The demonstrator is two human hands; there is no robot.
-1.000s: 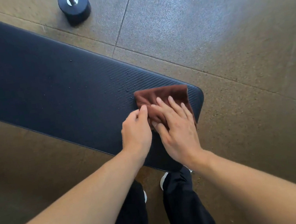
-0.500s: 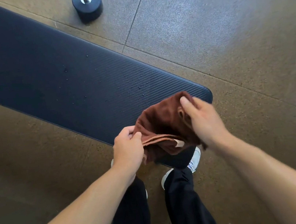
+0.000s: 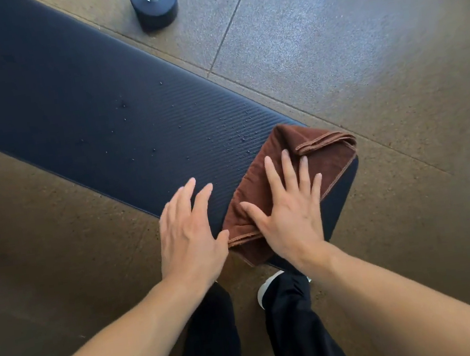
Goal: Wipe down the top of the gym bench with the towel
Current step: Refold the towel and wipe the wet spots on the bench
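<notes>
I see the brown towel (image 3: 297, 174) lying folded on the near end of the dark ribbed bench (image 3: 71, 110), with one corner reaching past the rounded end of the pad and its near edge drooping over the side closest to me. My right hand (image 3: 289, 212) lies flat on the towel, palm down, fingers spread wide and pointing away from me, gripping nothing. My left hand (image 3: 188, 233) sits just beside it, also flat and open with the fingers close together, on the bare bench at its near edge; its thumb touches the towel's left hem. Small water droplets (image 3: 239, 134) dot the pad just beyond the towel and further along to the left. Below the hands I see dark trousers (image 3: 295, 321) and the toe of a white shoe (image 3: 267, 289) on the speckled floor (image 3: 359, 37). A round black weight (image 3: 154, 2) with a metal rod stands on the floor beyond the bench.
</notes>
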